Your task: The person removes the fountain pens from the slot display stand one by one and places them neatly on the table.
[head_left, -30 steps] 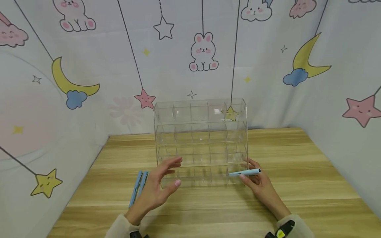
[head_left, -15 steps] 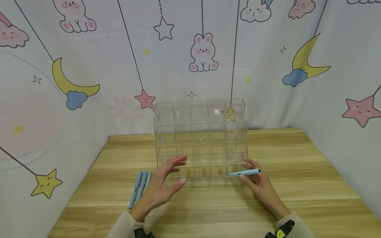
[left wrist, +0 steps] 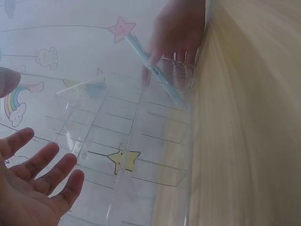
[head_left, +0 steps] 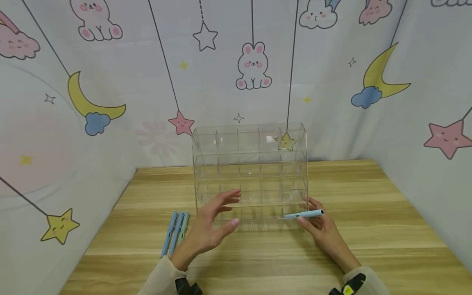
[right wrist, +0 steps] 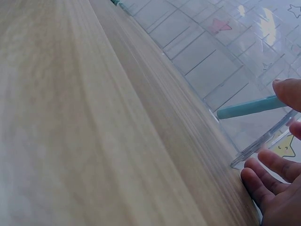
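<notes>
A clear pen rack (head_left: 250,152) with several tiers of small compartments stands upright on the table. At its lower right corner my right hand (head_left: 324,227) pinches a light blue pen (head_left: 307,213), held nearly level with one end overlapping the bottom tier. In the right wrist view the thumb (right wrist: 288,92) lies on that pen (right wrist: 247,108), and the other fingers are at the rack's side edge. My left hand (head_left: 208,229) hovers before the rack's lower left, holding nothing, its fingers spread and slightly bent; in the left wrist view the palm (left wrist: 28,202) is bare.
Two blue pens (head_left: 169,235) and a green pen (head_left: 184,226) lie side by side on the wooden table (head_left: 368,213), left of the left hand. Behind the rack hangs a white curtain (head_left: 221,86) printed with stars, moons and rabbits.
My left hand has drifted right along the rack's front, uncovering the green pen beside the blue ones. The right hand and its pen have stayed in place.
</notes>
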`<state>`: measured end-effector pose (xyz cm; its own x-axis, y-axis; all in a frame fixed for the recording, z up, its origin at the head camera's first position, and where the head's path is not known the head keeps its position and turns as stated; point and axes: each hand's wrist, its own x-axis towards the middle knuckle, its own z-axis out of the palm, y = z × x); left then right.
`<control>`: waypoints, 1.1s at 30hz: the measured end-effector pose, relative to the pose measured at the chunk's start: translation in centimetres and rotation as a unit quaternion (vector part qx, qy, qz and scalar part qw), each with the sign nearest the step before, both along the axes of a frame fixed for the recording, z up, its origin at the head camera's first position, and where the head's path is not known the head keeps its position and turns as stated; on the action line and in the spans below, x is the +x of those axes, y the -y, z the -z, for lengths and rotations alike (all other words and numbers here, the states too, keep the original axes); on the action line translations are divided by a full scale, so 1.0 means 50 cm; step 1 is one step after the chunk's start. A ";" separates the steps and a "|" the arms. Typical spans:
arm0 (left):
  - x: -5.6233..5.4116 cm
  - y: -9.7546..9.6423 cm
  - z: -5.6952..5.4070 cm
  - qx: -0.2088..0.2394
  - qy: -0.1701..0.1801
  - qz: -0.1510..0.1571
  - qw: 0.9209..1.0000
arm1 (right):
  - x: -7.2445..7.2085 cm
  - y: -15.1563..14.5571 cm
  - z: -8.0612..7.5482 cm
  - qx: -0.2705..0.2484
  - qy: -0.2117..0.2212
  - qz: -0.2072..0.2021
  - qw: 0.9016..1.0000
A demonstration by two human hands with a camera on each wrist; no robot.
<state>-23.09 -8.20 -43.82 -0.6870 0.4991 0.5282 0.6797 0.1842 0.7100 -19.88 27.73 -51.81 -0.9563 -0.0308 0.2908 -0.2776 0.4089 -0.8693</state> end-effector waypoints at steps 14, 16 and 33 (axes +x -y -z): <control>-0.005 -0.022 -0.008 -0.001 -0.015 0.010 1.000 | -0.001 0.001 0.001 -0.007 -0.007 -0.018 1.000; -0.005 -0.025 -0.007 0.000 -0.014 0.014 1.000 | -0.002 0.002 0.002 -0.008 -0.010 -0.018 1.000; -0.008 -0.087 -0.015 -0.017 0.004 0.042 0.999 | 0.001 0.003 0.001 -0.012 0.001 -0.012 1.000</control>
<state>-23.51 -3.86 -43.07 -0.6458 0.5727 0.5049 0.6887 0.1517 0.7090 -19.84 27.56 -51.85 -0.9561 -0.0466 0.2892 -0.2846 0.3819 -0.8793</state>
